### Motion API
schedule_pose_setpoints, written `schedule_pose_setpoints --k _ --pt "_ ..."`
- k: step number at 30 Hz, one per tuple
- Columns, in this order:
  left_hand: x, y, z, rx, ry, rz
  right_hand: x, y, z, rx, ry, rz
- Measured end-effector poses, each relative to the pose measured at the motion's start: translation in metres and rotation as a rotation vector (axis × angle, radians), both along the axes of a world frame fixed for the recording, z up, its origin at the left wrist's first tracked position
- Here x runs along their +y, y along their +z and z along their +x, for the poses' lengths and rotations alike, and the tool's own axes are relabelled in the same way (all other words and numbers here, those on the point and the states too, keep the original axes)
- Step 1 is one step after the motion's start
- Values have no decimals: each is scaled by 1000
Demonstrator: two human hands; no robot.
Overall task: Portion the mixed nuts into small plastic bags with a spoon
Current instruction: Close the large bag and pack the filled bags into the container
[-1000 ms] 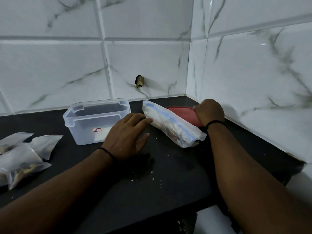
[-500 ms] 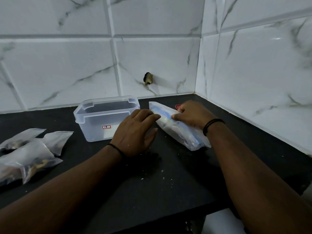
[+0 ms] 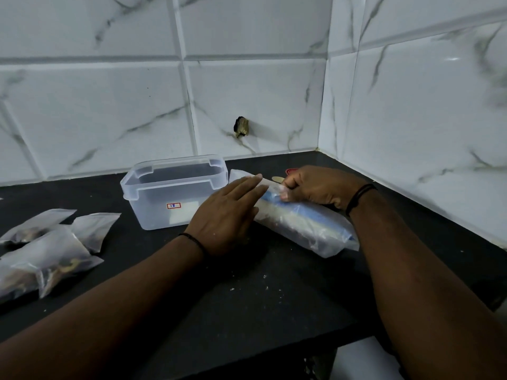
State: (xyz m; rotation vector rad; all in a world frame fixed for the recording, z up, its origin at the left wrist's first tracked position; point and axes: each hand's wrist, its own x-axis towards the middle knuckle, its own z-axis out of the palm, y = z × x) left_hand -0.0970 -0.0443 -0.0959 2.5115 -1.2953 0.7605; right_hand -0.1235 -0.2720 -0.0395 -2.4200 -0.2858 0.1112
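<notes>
Right hand (image 3: 319, 187) has come off the red lid (image 3: 291, 170) behind the pack and moved onto the pack (image 3: 296, 219), a long clear bag with a blue strip that lies on the desk (image 3: 247, 303) just right of the tub (image 3: 175, 192). Its fingers are now curled round the pack's far end, thumb and fingertips pinching the plastic near the top edge. A small tan thing, maybe the spoon's end, pokes out just behind that grip; too little shows to tell.

Left hand (image 3: 225, 215) has hardly moved: flat, fingers straight, pressing the pack's near-left side, just in front of the tub. That grip is loose, holding nothing.

The tub is clear, lid off, and looks empty from here. No loose nuts show in it. Filled small bags (image 3: 46, 250) lie well left of the tub, with dark nuts showing through.

Judgement: the portioning looks mostly done, since the tub shows nothing and several bags are filled. The right hand's shift reads as the start of opening or rolling the pack, either to pull out another bag or to put it away. The thin plastic will slip and crumple, so the left hand's hold matters.
</notes>
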Motion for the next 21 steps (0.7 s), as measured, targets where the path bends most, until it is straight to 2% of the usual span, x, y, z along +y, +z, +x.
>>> schedule_pose_setpoints --k 3,5,8,12,17,21 --pt "-2 -3 3 42 -41 51 -3 -1 3 -37 -98 -188" --pt "-2 -3 3 137 -41 75 0 -1 5 -55 -131 -335" --pt "-5 -4 4 210 -35 122 2 -6 6 -47 -220 -400" --pt "-5 -5 4 231 -34 127 7 -12 8 -179 -320 -471" --pt "-2 -6 2 273 18 12 11 -9 -2 -45 -269 -273" --pt "-1 -2 -5 101 3 -148 13 -12 -4 44 -245 -88"
